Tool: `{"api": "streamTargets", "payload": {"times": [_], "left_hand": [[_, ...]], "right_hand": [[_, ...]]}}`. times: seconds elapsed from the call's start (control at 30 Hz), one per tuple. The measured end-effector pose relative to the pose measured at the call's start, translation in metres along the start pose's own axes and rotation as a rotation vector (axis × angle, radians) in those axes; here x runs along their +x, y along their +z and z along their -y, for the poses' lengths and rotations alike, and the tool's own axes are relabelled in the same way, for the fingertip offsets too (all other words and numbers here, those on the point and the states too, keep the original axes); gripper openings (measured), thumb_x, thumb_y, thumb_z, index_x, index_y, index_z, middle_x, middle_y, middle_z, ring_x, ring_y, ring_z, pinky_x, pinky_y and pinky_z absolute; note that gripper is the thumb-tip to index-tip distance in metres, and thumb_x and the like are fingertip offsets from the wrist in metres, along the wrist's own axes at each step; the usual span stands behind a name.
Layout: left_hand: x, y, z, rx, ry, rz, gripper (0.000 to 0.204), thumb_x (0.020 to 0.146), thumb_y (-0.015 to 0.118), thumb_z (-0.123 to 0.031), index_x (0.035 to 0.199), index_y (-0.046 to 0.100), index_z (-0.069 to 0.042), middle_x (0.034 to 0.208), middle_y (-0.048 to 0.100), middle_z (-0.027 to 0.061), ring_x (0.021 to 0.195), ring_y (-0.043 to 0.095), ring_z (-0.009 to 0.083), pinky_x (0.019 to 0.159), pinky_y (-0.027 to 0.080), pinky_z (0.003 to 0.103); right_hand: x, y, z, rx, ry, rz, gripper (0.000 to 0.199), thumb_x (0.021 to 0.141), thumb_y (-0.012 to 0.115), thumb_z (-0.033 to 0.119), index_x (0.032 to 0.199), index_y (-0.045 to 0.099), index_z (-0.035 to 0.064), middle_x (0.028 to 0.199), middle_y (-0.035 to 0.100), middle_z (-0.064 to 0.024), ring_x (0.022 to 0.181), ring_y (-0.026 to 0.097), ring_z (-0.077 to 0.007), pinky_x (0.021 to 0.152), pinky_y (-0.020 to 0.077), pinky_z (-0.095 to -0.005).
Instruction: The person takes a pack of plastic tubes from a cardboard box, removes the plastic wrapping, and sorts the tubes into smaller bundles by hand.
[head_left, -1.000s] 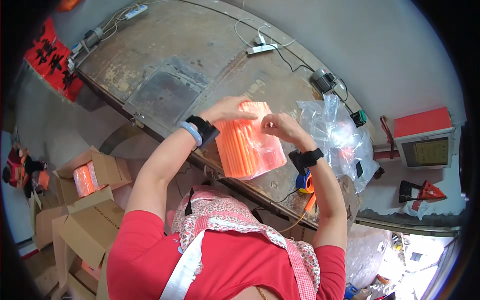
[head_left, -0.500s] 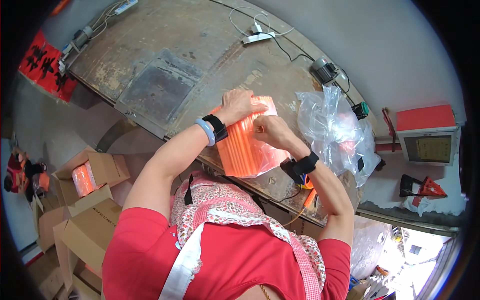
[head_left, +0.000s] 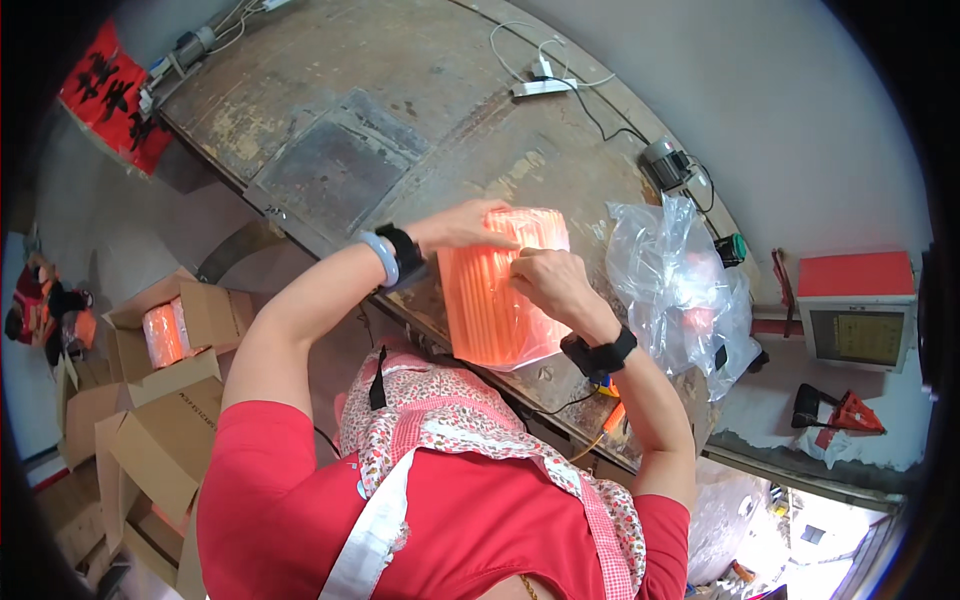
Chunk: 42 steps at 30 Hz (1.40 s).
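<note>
Bundle of rods (head_left: 497, 290) on the workbench (head_left: 400, 100); plastic bags (head_left: 680, 290) at three o'clock, cartons (head_left: 150, 400), probably floor-level, at eight

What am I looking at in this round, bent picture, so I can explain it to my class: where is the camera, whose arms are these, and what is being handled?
No machine here: a person wears a wide-angle camera on the head, looking down, so straight edges curve. The arms are the wearer's own. The left hand rests on top of an orange bundle of thin sticks in clear wrap, and the right hand pinches the wrap near its top. The bundle stands at the edge of a worn workbench. On the bench also lie crumpled clear plastic bags and a white power strip with cables. To the left, on the floor, open cardboard boxes stand, one holding similar orange bundles.
</note>
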<state>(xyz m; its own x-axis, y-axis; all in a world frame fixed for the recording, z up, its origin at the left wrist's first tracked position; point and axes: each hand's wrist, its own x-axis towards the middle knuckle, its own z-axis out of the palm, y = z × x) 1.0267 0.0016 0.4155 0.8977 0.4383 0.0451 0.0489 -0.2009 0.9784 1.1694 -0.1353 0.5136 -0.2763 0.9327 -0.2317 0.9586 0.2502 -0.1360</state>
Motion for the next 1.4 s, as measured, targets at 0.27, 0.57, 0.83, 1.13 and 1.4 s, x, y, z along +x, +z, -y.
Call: {"api": "streamTargets", "payload": {"times": [0.27,0.57,0.83,1.13,1.4], "left_hand": [[0.006,0.024,-0.027,0.421,-0.248,-0.244,0.079,0.066,0.069,-0.064,0.117,0.061,-0.004,0.112,0.064,0.0192,0.106,0.061,0.0334,0.091,0.045,0.041],[0.037,0.050,-0.040,0.512,-0.363,-0.087,0.088,0.061,0.067,-0.074,0.114,0.063,-0.004,0.110,0.065,0.0196,0.107,0.059,0.0349,0.091,0.044,0.044],[0.047,0.052,-0.039,0.520,-0.383,-0.119,0.091,0.061,0.068,-0.074,0.119,0.060,-0.004,0.115,0.062,0.0198,0.110,0.058,0.0341,0.093,0.044,0.043],[0.022,0.030,-0.022,0.243,-0.259,-0.025,0.087,0.065,0.072,-0.065,0.121,0.056,0.001,0.122,0.058,0.0197,0.111,0.058,0.0308,0.093,0.046,0.039],[0.002,0.112,-0.119,0.489,0.686,-0.257,0.051,0.073,0.075,-0.037,0.112,0.060,-0.007,0.105,0.060,0.0141,0.100,0.059,0.0319,0.081,0.050,0.039]], "right_hand": [[-0.020,-0.002,-0.006,0.404,-0.042,-0.083,0.009,0.073,0.064,0.012,0.072,0.064,0.0037,0.074,0.062,-0.0115,0.070,0.061,-0.0317,0.063,0.0474,-0.0406],[-0.031,-0.010,0.002,-0.185,0.152,0.069,0.021,0.075,0.067,0.024,0.072,0.061,0.0044,0.071,0.062,-0.0133,0.068,0.063,-0.0311,0.058,0.0478,-0.0412],[-0.057,-0.015,-0.020,0.172,-0.132,-0.105,0.008,0.078,0.060,0.014,0.075,0.062,0.0063,0.075,0.062,-0.0107,0.072,0.063,-0.0287,0.062,0.0491,-0.0356],[-0.151,-0.018,-0.070,1.414,0.386,-0.692,0.011,0.085,0.063,0.008,0.095,0.064,0.0059,0.083,0.063,-0.0008,0.063,0.049,-0.0032,0.053,0.0374,-0.0188],[-0.147,0.010,-0.068,1.594,0.222,-0.821,0.010,0.084,0.065,0.008,0.094,0.063,0.0069,0.091,0.062,0.0009,0.065,0.048,-0.0028,0.054,0.0355,-0.0187]]}}
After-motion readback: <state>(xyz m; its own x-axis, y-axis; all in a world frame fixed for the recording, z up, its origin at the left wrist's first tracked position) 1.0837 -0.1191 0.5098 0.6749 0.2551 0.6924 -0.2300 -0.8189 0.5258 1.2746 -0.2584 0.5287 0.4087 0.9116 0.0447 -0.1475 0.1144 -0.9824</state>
